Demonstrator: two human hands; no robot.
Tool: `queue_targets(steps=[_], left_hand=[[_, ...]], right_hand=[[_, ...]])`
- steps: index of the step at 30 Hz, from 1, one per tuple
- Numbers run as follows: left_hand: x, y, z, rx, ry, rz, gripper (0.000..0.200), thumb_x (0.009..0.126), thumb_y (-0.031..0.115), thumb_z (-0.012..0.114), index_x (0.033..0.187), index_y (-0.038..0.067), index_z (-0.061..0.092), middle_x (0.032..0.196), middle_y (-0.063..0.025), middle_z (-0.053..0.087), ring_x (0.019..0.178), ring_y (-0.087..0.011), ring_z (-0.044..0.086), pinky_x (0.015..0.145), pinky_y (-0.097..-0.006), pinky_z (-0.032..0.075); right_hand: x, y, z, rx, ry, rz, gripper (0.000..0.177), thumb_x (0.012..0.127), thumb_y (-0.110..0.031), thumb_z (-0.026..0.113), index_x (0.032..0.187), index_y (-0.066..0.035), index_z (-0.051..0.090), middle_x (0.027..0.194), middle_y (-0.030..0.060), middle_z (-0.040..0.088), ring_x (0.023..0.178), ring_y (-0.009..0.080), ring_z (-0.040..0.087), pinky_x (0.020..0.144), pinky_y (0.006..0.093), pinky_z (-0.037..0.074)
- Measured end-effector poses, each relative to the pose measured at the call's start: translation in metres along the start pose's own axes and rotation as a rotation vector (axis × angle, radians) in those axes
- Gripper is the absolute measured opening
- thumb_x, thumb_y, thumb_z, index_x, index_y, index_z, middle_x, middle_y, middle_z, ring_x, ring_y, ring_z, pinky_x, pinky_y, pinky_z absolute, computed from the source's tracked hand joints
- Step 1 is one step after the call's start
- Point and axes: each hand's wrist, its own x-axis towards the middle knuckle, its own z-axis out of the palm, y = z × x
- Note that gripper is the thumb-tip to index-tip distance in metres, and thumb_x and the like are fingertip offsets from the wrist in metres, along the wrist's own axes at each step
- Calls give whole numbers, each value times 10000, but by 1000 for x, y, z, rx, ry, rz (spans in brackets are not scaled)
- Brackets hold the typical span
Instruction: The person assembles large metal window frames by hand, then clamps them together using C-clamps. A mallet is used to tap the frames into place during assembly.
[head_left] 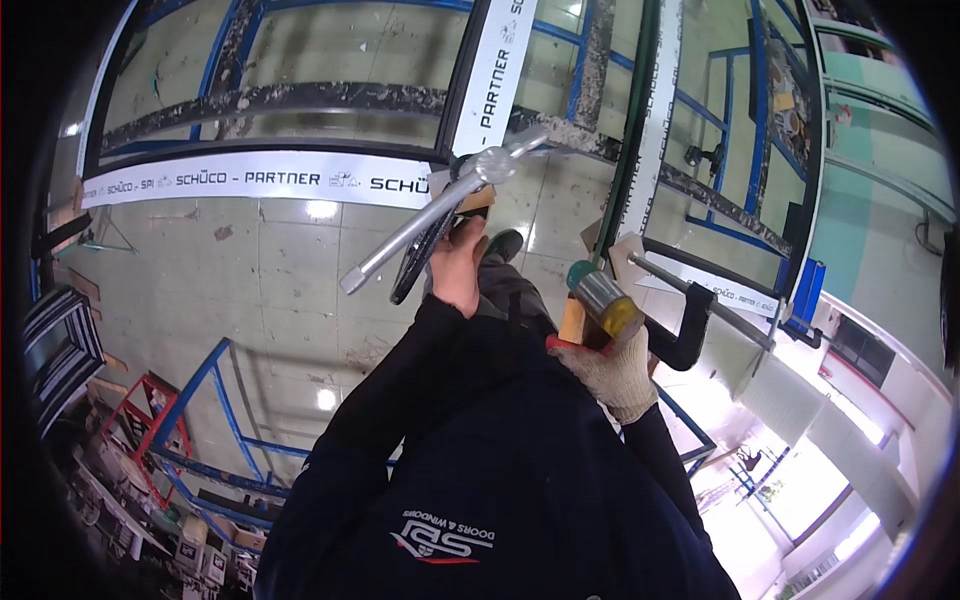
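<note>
My left hand [459,270], bare, is closed beside the black curved frame of a clamp [418,258], its fingers partly hidden. A silver bar handle [410,232] with a round hub slants above it. A tan wooden block [477,203] shows just beyond my fingertips, under the corner of a window frame [270,180] wrapped in SCHÜCO film. In a cream work glove, my right hand [612,378] grips a mallet [601,297]. Its silver head has green and yellow faces, and a tan handle with red shows below. A black clamp [690,335] stands just right of that hand.
A second film-wrapped frame [648,120] lies to the right. Blue metal stands [727,110] with stained crossbars are under both frames. More blue framework [225,400] and a red rack [150,425] are at lower left. Dark profiles [65,345] lie at far left.
</note>
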Motion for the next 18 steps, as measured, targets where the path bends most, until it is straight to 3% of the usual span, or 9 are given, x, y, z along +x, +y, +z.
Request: queue_targets(steps=[4, 9, 12, 18], left_hand=[[18, -8, -4, -49, -11, 47, 147, 937, 116, 684, 1056, 119, 598, 986, 18, 633, 889, -94, 598, 821, -298, 481], [13, 8, 11, 37, 3, 20, 171, 902, 145, 731, 1047, 149, 640, 998, 35, 643, 914, -98, 600, 834, -311, 476], [11, 8, 7, 74, -20, -8, 228, 891, 181, 752, 1092, 154, 648, 1049, 50, 651, 967, -106, 601, 871, -332, 457], [17, 6, 3, 223, -31, 2, 315, 876, 266, 779, 1151, 169, 659, 1147, 67, 663, 1074, -117, 585, 925, -369, 424]], right_hand=[[-18, 6, 0, -3, 95, -13, 749, 657, -354, 959, 1165, -11, 527, 1033, 146, 671, 913, 237, 691, 780, 352, 560], [-32, 7, 1, 9, 117, 28, 743, 673, -359, 948, 1155, -13, 499, 955, 150, 674, 856, 250, 697, 749, 363, 559], [-37, 15, -1, 21, 18, 193, 746, 677, -369, 942, 1153, -12, 492, 913, 147, 683, 829, 266, 707, 735, 372, 558], [-48, 71, 6, -243, 143, 6, 655, 718, -323, 900, 1147, -29, 502, 926, 199, 693, 840, 383, 706, 719, 443, 560]])
